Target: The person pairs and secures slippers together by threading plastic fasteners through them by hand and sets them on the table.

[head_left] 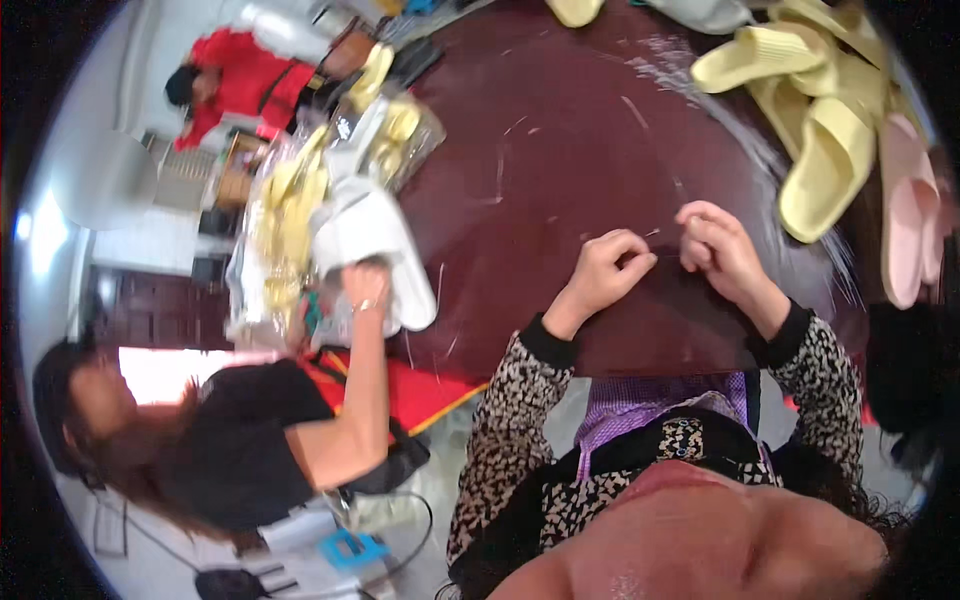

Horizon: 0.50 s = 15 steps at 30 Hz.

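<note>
Both my hands are above the near part of a dark red table [560, 130], a short gap between them. My left hand [605, 268] is closed, thumb against curled fingers. A tiny pale speck or thread [653, 233] shows by its fingertips, too small to name. My right hand [728, 252] has its fingers curled in toward the left one; whatever they may hold is hidden. Nearest my right hand lies a yellow slipper [828, 170], part of a pile on the table's right side.
Pink slippers [903, 215] hang by the right edge. On the left, a person in black [240, 430] has a hand on a white slipper [370, 240] beside bagged yellow slippers [285, 220]. Another person in red [240, 80] stands at the far left.
</note>
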### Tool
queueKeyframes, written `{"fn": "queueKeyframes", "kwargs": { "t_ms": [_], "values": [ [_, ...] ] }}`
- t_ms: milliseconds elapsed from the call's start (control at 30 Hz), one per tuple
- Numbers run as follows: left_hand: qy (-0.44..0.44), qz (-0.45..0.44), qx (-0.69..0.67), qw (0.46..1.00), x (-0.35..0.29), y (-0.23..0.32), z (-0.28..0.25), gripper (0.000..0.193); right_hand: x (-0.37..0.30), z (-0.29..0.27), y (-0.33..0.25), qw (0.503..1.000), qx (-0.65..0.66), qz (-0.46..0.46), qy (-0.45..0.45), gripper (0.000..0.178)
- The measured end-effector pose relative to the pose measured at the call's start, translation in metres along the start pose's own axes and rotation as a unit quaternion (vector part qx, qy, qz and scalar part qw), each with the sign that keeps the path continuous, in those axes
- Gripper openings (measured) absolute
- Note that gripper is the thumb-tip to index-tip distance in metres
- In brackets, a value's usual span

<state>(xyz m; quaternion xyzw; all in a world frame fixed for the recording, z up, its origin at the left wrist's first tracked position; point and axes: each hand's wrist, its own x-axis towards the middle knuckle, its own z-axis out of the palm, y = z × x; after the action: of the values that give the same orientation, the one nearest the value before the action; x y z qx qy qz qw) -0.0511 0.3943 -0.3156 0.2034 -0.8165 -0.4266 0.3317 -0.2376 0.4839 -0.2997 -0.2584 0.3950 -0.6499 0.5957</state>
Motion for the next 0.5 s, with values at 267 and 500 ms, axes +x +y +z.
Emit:
{"fn": "queueKeyframes", "kwargs": {
  "t_ms": [267, 500],
  "values": [
    [-0.029, -0.037, -0.005, 0.999, -0.0021, 0.0056, 0.0008, 0.01, -0.0013, -0.0009, -0.0032, 0.998, 0.045, 0.02, -0.046, 0.009],
    [-0.002, -0.059, -0.029, 0.998, -0.0022, 0.0012, 0.0014, 0.008, 0.0032, -0.0048, 0.0053, 0.997, 0.045, 0.01, -0.058, 0.009]
  ]
}}
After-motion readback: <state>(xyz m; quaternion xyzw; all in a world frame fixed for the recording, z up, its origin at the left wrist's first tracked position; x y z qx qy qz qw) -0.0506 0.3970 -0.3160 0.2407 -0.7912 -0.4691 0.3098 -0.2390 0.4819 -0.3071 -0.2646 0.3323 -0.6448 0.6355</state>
